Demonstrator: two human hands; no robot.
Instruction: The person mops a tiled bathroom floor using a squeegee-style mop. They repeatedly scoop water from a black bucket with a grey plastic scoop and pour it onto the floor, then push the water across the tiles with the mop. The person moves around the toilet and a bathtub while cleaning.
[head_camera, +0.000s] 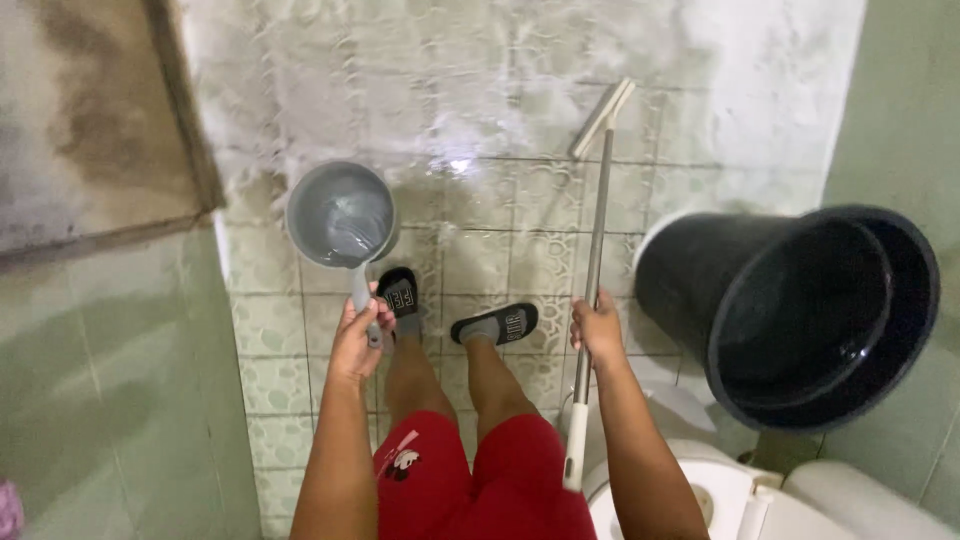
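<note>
- Far left: a green tiled wall (110, 380) ran down the frame, with a stained panel above it.
- Left hand (357, 335) was closed around the handle of a grey water dipper (340, 215); the dipper was held out level over the floor, and some water showed inside.
- Centre: the tiled floor (480, 150) was wet and foamy across its far half. Two feet in dark slide sandals (495, 325) stood on the nearer tiles, below red shorts.
- Right hand (598, 330) was wrapped around the shaft of a long-handled floor brush (597, 250), whose white head rested on the floor well ahead of the feet.
- Right: a large black bucket (800, 310) stood beside the brush; its contents could not be made out. A white toilet (720, 490) sat in the lower right corner.
- Judgement: floor washing appeared to be at the rinse-and-scrub stage. The next move would call for tipping the dipper over the foam while keeping the brush head flat to the tiles, with sure footing on the slick surface.
</note>
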